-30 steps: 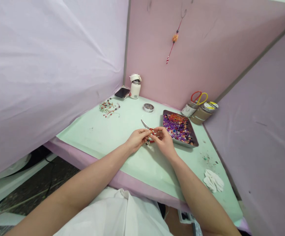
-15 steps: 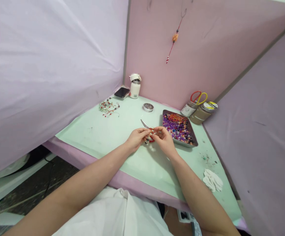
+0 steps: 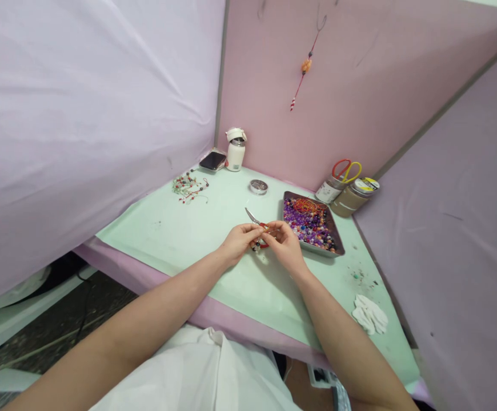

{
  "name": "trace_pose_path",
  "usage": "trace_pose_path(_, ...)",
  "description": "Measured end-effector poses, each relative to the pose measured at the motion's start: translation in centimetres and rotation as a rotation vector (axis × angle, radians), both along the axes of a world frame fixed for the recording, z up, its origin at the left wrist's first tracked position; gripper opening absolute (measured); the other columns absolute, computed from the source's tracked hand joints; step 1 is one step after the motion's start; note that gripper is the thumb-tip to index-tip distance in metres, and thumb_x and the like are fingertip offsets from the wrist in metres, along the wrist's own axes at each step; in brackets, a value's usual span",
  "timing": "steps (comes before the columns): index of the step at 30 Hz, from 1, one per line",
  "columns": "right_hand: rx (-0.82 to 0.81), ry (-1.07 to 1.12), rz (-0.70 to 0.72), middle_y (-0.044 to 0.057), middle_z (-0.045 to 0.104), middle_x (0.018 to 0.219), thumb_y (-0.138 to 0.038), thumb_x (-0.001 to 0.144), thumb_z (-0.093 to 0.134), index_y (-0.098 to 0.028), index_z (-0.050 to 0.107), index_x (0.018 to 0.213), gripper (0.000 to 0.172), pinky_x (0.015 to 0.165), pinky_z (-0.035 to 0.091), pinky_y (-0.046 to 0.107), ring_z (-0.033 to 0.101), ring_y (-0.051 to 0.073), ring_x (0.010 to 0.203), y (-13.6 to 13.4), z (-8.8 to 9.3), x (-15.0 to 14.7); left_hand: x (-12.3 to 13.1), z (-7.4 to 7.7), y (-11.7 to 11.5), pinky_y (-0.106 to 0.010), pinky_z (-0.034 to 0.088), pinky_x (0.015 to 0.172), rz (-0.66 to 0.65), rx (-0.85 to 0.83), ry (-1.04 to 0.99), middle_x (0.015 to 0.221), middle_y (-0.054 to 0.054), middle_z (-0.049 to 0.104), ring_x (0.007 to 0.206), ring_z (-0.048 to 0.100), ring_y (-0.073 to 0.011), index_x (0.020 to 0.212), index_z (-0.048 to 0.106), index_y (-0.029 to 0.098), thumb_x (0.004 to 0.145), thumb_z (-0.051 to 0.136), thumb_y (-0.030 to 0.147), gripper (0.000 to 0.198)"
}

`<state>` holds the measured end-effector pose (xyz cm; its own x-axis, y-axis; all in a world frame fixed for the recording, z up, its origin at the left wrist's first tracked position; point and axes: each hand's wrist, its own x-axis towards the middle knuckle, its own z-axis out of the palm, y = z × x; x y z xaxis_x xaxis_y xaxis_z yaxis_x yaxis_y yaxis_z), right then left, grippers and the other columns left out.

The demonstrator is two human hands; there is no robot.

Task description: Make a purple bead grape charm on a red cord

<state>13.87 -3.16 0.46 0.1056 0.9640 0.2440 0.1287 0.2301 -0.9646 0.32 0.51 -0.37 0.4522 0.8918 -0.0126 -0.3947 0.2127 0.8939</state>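
My left hand (image 3: 240, 241) and my right hand (image 3: 287, 245) meet over the middle of the table, fingertips nearly touching. Thumb and forefinger of the left hand pinch a beaded cord (image 3: 256, 247), whose dark and pale beads dangle below the fingers. The right fingers are closed in a pinch at the same cord; its thin end is too small to make out. Under the hands lies a pair of scissors (image 3: 252, 216), blades pointing away to the left and red handles partly covered by the fingers.
Right of my hands stands a metal tray (image 3: 339, 242) of purple and mixed beads with orange cord. Behind it are a can with scissors (image 3: 329, 191) and a lidded jar (image 3: 352, 200). Finished strings (image 3: 191, 187), a phone (image 3: 213, 161), a bottle (image 3: 236, 154), a round tin (image 3: 259, 186) and white gloves (image 3: 369, 315) lie around.
Both hands stay in almost the same place. Only the fingers have shifted slightly at the cord, and the hanging beads have moved a little.
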Motion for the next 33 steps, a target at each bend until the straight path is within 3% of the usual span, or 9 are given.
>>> trace_pose_path(5,-0.071,0.101,0.010,-0.002,0.057,0.075,-0.038,0.066,0.074,-0.022,0.056,0.087,0.032,0.061,0.048,0.028,0.054,0.013,0.064,-0.1,0.4,0.0,0.0,0.1,-0.1,-0.023,0.034,0.054,0.018,0.031,0.053,0.066,-0.001,0.059,0.056,0.048,-0.0081,0.076,0.066,0.012,0.066,0.072,0.034,0.025)
trace_pose_path(15,-0.207,0.305,0.048,-0.006,0.049,0.055,-0.033,0.061,0.077,-0.020,0.058,0.071,0.025,0.050,0.033,0.023,0.038,0.007,0.047,0.0,0.8,0.1,0.0,-0.3,-0.1,-0.024,0.041,0.063,0.033,0.186,0.143,0.074,-0.003,0.066,0.065,0.057,-0.0119,0.077,0.065,0.014,0.070,0.067,0.037,0.024)
trace_pose_path(20,-0.270,0.332,0.058,-0.004,0.051,0.057,-0.033,0.059,0.078,-0.019,0.057,0.068,0.026,0.051,0.036,0.023,0.045,0.009,0.054,-0.2,1.0,0.0,0.1,-0.3,0.0,-0.026,0.043,0.070,0.074,0.226,0.144,0.077,-0.003,0.066,0.069,0.058,-0.0123,0.076,0.064,0.015,0.070,0.067,0.036,0.022)
trace_pose_path(27,-0.330,0.347,0.071,-0.005,0.049,0.055,-0.032,0.061,0.075,-0.018,0.056,0.067,0.025,0.046,0.031,0.020,0.043,0.009,0.053,-0.4,1.4,0.1,-0.1,-0.2,-0.2,-0.026,0.044,0.072,0.091,0.283,0.175,0.076,-0.003,0.066,0.071,0.058,-0.0123,0.076,0.064,0.015,0.073,0.064,0.033,0.019)
trace_pose_path(33,-0.295,0.356,0.048,-0.004,0.054,0.062,-0.032,0.060,0.076,-0.020,0.056,0.071,0.025,0.054,0.040,0.023,0.050,0.010,0.059,-0.3,1.3,0.1,0.0,-0.1,-0.3,-0.026,0.044,0.071,0.072,0.279,0.191,0.076,-0.003,0.065,0.071,0.058,-0.0125,0.077,0.063,0.015,0.075,0.062,0.031,0.016)
